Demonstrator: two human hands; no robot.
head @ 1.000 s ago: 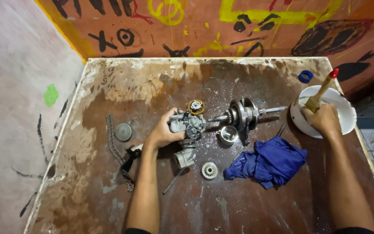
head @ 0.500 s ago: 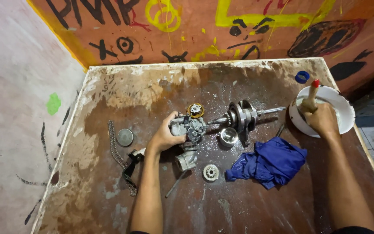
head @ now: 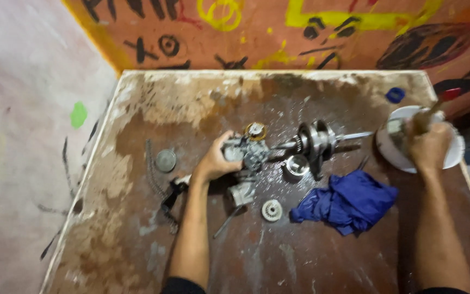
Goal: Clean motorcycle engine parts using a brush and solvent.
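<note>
On the worktop (head: 137,256), mid-span: left hand (head: 216,161) clamps a small metal carburettor-like part (head: 247,152), touching the shaft end of a crankshaft (head: 316,142). Crankshaft long axis runs left-right, free end pointing right toward a white bowl (head: 455,155). Right hand (head: 430,146) grips a wooden-handled brush (head: 428,117) over that bowl; handle tilts up-right, red tip (head: 451,93) blurred, bristles hidden. Blue rag (head: 349,201) lies near, small gear (head: 271,210) beside it. Bowl edge partly covered by hand.

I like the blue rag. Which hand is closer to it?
Right. The right hand holds a brush in the white bowl, just up-right of the blue rag. The left hand grips the metal part farther left.
</note>
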